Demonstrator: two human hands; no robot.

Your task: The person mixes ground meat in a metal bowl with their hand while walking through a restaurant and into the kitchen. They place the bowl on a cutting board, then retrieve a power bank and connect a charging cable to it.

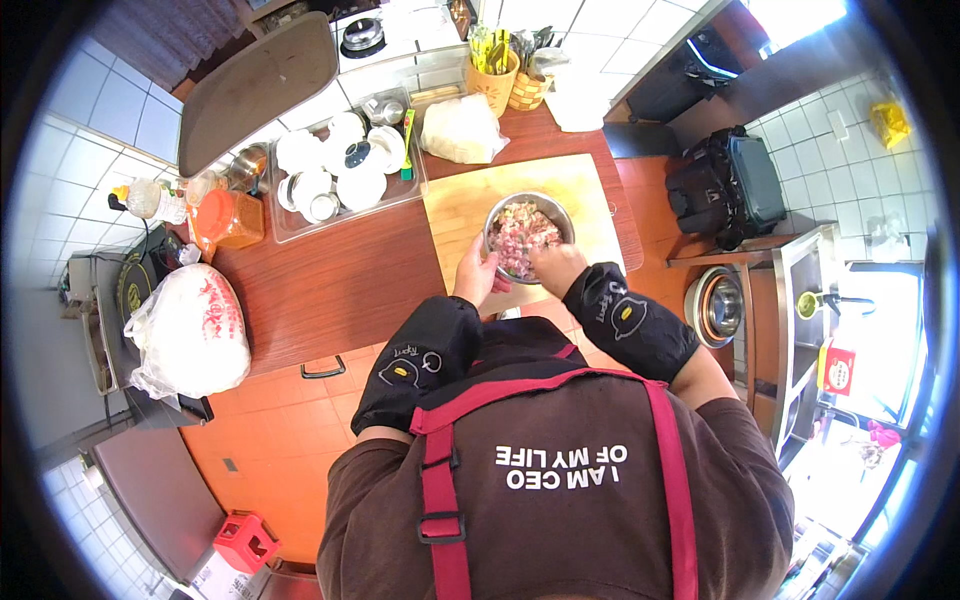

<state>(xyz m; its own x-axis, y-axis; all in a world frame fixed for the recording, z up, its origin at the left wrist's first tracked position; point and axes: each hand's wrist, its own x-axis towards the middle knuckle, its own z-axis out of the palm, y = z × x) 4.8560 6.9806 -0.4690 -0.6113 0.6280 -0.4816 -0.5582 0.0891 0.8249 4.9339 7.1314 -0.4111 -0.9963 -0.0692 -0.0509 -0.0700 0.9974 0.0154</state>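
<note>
A round stainless steel bowl (568,217) with pinkish minced meat (521,232) in it sits on a light wooden cutting board (465,202), near the board's front edge. My left hand (475,271) grips the bowl's rim at the near left side, thumb up along the wall. At the near right side, my right hand (559,266) is curled over the rim, with its fingertips at the meat. Whether those fingers close on a utensil is hidden. Black oversleeves cover both my forearms.
A clear plastic tray (281,225) with white bowls and cups stands left of the board. Behind the board are a plastic-wrapped bundle (463,129) and utensil holders (493,75). An orange-lidded jar (229,217) and a full white plastic bag (196,330) occupy the counter's left end.
</note>
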